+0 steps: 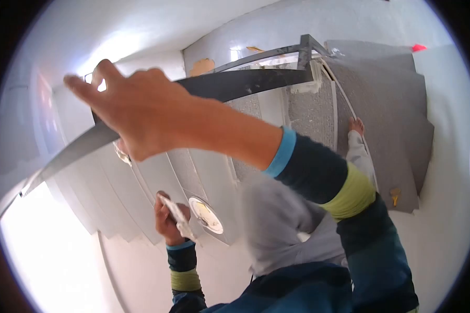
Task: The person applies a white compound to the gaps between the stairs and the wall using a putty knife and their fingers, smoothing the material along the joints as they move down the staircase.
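Note:
My right hand [141, 101] reaches across to the upper left, over a dark flat rail [245, 85]. One finger stretches out and the others bend. Below the palm a small whitish bit shows by a fingertip; most of what this hand grips is hidden. Lower down, my left hand [167, 221] is closed on a flat tool [176, 216] smeared with white paste. Beside it, on a stair step, stands a round white container [206, 215] with cream-coloured paste in it.
Grey stair steps [185, 169] run below the rail, which joins a dark post [305, 52]. My bare foot [356, 125] stands near grey sheeting [376, 88]. A small yellow object [395, 197] lies at the sheeting's lower edge. White walls surround the stairs.

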Tool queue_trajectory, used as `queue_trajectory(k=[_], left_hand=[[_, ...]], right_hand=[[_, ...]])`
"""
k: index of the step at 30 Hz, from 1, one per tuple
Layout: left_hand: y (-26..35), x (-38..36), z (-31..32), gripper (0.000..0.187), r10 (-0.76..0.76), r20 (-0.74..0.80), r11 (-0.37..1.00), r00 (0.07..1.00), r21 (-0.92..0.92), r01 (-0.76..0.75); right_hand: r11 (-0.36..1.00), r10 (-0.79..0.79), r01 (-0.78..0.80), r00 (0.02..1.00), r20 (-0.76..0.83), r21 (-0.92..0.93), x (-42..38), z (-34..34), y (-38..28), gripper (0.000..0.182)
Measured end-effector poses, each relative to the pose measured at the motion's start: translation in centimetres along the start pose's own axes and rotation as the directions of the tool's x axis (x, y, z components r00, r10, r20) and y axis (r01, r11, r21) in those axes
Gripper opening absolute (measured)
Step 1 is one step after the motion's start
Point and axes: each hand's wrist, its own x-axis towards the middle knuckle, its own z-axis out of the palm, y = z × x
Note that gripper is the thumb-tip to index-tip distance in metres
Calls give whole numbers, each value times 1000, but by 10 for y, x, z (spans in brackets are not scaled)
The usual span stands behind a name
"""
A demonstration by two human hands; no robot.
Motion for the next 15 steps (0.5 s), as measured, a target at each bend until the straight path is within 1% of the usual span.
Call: queue_trajectory(k=[1, 2, 3, 4, 5, 6, 7, 8, 9, 11, 13, 14, 15], left_hand=[[13, 2, 2, 29, -6, 21, 999, 1000, 37, 5], [23, 8, -2, 28, 0, -5, 998, 1000, 70, 0], [28, 10, -7, 26, 1, 24, 997, 1000, 77, -3], [29, 12, -15, 26, 1, 55, 999, 998, 36, -3], [27, 14, -22, 32, 5, 84, 1000, 996, -3, -4], [26, 15, -24, 32, -9, 96, 1000, 995, 9, 8], [22, 17, -26, 31, -18, 18, 1000, 1000, -10, 19], [16, 20, -28, 30, -23, -54, 999, 998, -33, 22], [11, 31, -31, 28, -63, 16, 994, 998, -85, 65], [-18, 46, -29, 29, -121, -208, 991, 970, 24, 129], [-46, 68, -40, 30, -146, -89, 980, 985, 124, 156], [-51, 77, -37, 43, -221, 60, 970, 974, 117, 213], [-62, 86, -33, 47, -232, 101, 969, 967, 106, 222]], right_hand=[[999, 41, -41, 999, 17, -16, -1, -8, -5, 95], [1000, 29, -29, 999, -32, -1, 4, -3, -3, 94], [1000, 9, -8, 996, -89, 12, 1, 1, -1, 93], [1000, 28, -26, 994, -102, 13, -1, 0, -3, 93], [999, 29, -28, 998, -64, 20, -1, -4, -3, 92], [999, 30, -29, 999, -25, 25, 0, -7, -3, 91], [999, 39, -39, 998, -41, 18, 2, -5, -2, 91], [1000, 2, -2, 998, -68, 4, 4, 3, 0, 96], [999, -35, 34, 996, -87, -14, 12, 4, 2, 101], [999, -33, 33, 997, -74, -4, 10, 6, 5, 99], [996, -85, 89, 975, -205, 12, 8, 8, 5, 91], [996, -85, 86, 972, -220, -7, 8, 10, 5, 91], [997, -80, 81, 979, -185, -1, 8, 11, 5, 88]])
